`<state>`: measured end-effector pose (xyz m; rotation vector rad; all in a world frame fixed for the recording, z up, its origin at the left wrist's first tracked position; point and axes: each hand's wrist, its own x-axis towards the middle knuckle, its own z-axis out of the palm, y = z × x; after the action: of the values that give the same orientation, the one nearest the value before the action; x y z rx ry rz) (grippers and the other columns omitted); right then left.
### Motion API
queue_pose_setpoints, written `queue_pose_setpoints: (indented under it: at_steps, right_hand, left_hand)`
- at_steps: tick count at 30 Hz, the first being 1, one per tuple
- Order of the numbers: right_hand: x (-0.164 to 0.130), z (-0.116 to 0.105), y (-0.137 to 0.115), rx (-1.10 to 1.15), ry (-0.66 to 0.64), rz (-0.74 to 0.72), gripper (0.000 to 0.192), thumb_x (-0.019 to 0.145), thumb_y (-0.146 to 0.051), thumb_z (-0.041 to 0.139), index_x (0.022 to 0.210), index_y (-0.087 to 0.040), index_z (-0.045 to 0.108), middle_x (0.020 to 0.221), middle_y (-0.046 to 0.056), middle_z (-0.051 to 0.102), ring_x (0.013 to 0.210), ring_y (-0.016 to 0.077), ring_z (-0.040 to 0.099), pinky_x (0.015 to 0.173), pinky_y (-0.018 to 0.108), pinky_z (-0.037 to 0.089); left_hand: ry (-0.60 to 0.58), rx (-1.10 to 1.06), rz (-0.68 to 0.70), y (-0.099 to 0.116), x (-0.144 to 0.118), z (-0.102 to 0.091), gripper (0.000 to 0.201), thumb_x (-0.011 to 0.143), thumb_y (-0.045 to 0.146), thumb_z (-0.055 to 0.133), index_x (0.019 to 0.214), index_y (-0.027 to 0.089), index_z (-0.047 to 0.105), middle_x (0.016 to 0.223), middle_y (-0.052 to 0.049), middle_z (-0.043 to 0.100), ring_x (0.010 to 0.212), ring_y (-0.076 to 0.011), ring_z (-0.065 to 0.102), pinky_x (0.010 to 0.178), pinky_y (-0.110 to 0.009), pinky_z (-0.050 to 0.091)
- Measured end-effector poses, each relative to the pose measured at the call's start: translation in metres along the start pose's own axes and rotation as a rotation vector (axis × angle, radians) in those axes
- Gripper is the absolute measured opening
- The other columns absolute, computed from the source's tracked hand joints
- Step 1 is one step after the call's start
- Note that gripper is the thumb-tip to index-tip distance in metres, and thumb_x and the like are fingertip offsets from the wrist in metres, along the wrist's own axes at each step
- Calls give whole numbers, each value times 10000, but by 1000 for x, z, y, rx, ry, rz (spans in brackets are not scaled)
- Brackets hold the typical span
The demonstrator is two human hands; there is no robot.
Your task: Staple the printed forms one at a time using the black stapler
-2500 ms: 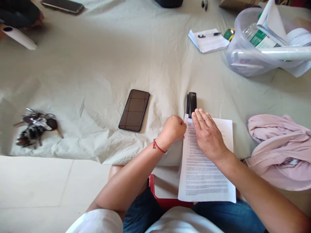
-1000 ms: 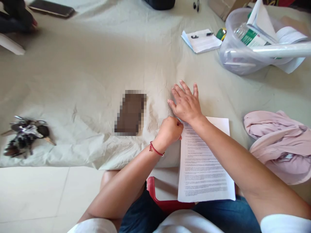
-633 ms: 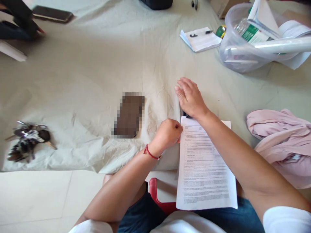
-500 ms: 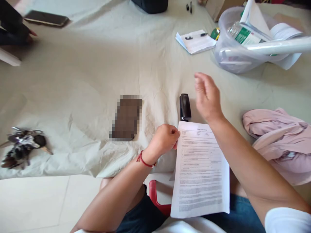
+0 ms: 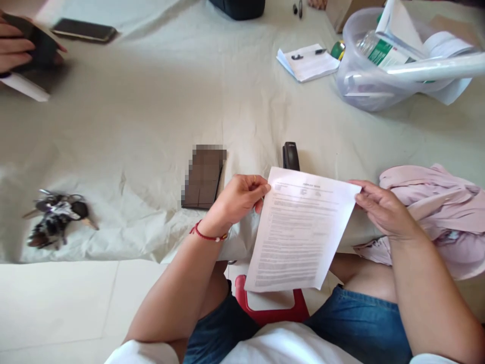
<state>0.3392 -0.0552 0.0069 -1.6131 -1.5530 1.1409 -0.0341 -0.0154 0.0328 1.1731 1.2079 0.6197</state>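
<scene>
- Now the white printed paper sheet [image 5: 299,232] is lifted off the cloth, its long axis running near to far and tilted slightly.
- Left hand [image 5: 238,198] pinches its far-left corner; right hand [image 5: 381,207] grips the far-right corner, both equally close.
- Just beyond the far edge lies a black stapler [image 5: 291,155], with a dark flat phone [image 5: 203,177] to its left.
- All rests on a wrinkled pale cloth [image 5: 151,116]; a pink crumpled garment [image 5: 443,212] lies to the right and a bunch of keys [image 5: 56,216] far left.

The printed sheet [image 5: 301,232], earlier flat at the cloth's near edge, is now lifted and tilted, pinched at its top corners by the left hand [image 5: 237,197] and right hand [image 5: 381,207]; the right hand has left the stapler [image 5: 291,155], now uncovered.
</scene>
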Motion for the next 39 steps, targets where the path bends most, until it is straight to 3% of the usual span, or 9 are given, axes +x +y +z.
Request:
queue_pose_setpoints:
  at_steps: [4,9,14,17,23,28,34,39]
  right_hand:
    - [12,14,0,233,119,-18,494,921,-652,823,1351,-410,794,1185,128,865,976,320,850,776,446,661]
    - [33,37,-20,311,83,1,359,819,-509,968,1100,-331,835,1060,28,868,1008,279,832,975,485,688]
    - [49,56,-22,404,167,3,324,767,-520,994,924,-308,805,968,24,860,901,280,824,920,495,702]
    - [54,61,-13,460,238,51,345,731,-492,1008,910,-299,786,954,16,858,871,273,819,928,506,698]
    - [68,56,-1,519,341,9,283,775,-405,972,961,-302,785,987,6,855,902,266,824,889,489,703]
    - [71,59,-9,631,433,46,329,672,-373,1034,898,-288,810,954,-23,855,863,197,789,846,384,700]
    - [63,59,-23,692,422,86,387,615,-470,1075,874,-315,833,952,-35,856,886,216,789,924,415,694]
    - [59,62,-20,599,276,167,528,527,-515,1118,922,-316,831,943,-48,841,908,192,769,1008,389,655]
  left_hand:
    - [160,-122,62,2,6,-9,190,918,281,697,749,193,701,535,40,548,484,-96,483,535,-237,387]
    - [349,-188,120,3,14,-16,169,925,232,694,763,185,687,586,41,566,480,-79,483,508,-229,359]
    - [473,-143,119,-2,20,-13,198,968,262,656,782,197,675,670,29,621,566,-90,531,577,-230,445]
    - [423,-177,129,-7,21,-9,232,998,349,655,821,202,686,778,2,684,687,-107,603,638,-230,476]
    - [34,-426,73,-12,17,0,362,963,557,774,982,196,762,1050,-79,818,970,-213,769,800,-292,583]
    - [-166,-486,-16,-22,19,9,495,861,622,895,967,142,836,1025,-152,867,1007,-338,826,921,-449,648]
    - [-70,-558,7,-31,23,16,441,871,574,911,1014,159,874,1085,-151,885,1111,-373,833,1044,-532,647]
    - [16,-638,42,-34,26,17,447,809,530,975,1033,159,867,1120,-166,883,1171,-400,822,1075,-564,641]
